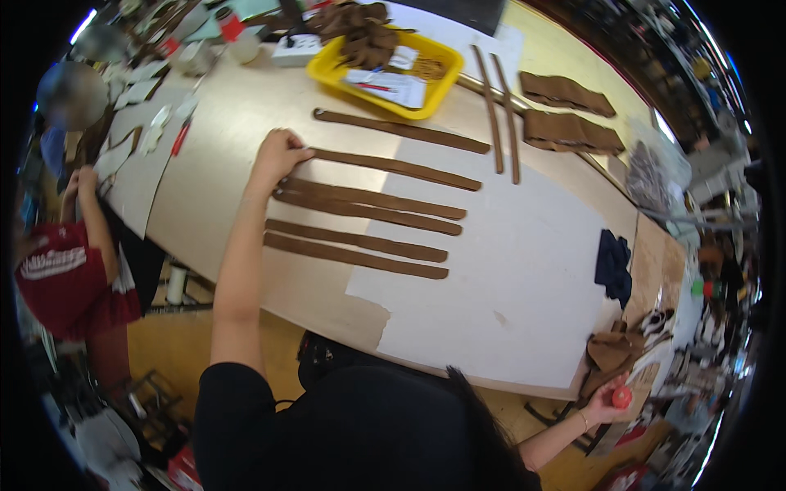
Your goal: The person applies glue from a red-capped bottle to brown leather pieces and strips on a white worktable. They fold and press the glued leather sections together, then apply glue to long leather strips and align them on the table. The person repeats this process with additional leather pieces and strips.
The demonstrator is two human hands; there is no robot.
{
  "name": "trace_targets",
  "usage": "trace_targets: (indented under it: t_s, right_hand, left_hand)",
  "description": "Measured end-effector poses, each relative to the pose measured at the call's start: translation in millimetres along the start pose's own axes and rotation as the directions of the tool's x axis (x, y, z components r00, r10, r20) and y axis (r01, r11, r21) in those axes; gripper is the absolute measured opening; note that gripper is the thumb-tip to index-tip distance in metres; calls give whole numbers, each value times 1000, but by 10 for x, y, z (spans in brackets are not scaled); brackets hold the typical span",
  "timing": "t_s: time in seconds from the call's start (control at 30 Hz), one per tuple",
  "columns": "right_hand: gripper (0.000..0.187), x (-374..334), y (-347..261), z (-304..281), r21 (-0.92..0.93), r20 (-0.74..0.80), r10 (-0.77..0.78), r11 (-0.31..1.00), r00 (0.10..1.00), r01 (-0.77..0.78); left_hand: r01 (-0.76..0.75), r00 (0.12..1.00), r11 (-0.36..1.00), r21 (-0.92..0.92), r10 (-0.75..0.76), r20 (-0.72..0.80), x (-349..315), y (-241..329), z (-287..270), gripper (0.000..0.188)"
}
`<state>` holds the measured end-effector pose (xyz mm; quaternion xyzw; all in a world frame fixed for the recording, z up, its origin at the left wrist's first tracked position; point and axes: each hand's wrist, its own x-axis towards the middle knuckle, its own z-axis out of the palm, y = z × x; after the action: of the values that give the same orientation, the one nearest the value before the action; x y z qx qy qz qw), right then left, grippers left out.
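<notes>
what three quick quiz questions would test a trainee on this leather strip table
1. True or false: the left hand rests on the end of a brown strip.
2. What does the right hand hold?
A. scissors
B. a small red round object
C. a ruler
3. What colour is the tray at the far side of the table?

Key:
1. True
2. B, a small red round object
3. Yellow
</notes>
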<state>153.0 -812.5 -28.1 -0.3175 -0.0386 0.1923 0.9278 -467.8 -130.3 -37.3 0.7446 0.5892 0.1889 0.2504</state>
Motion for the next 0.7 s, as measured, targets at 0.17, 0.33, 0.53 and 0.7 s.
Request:
trace_targets:
  t_s: [0.17, 0.33, 0.53, 0.7]
  right_hand:
    - [100, -43, 86, 176, -36, -46, -42, 999, 998, 40]
    - [96, -124, 233, 444, -9, -50, -82, 997, 995, 81]
    - [97, -30, 636, 1143, -41, 166, 14, 999, 986, -7]
    - [87, -54, 1614, 2250, -16, 103, 233, 972, 967, -233]
  left_hand:
    - [26, 998, 996, -83, -30, -52, -113, 116, 9, 21]
    - [32, 999, 978, -207, -30, 13, -204, 385, -92, 16]
    - [28, 925, 895, -445, 145, 350, -383, 1279, -448, 20]
    - [-96, 873, 744, -661, 382, 303, -660, 2097, -592, 24]
